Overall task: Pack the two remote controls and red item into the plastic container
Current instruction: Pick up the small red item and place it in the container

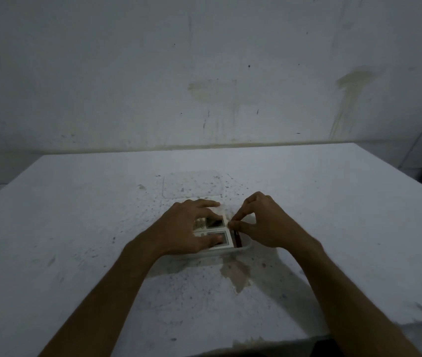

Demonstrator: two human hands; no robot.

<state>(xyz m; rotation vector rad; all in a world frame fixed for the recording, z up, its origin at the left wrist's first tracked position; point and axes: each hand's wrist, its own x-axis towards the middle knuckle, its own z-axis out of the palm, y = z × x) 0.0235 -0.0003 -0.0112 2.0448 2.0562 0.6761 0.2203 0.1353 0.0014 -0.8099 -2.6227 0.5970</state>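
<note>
A clear plastic container sits mid-table. Two white remote controls lie side by side inside it, the far remote and the near remote, each with a small dark screen. A dark red item stands on edge along the container's right wall. My left hand lies spread over both remotes, fingers pressing on them. My right hand is pinched at the top end of the red item, by the remotes' right edge.
A transparent lid lies flat on the table just behind the container. The white table is speckled, with a stain in front of the container. A stained wall rises behind; the table's right edge drops off at far right.
</note>
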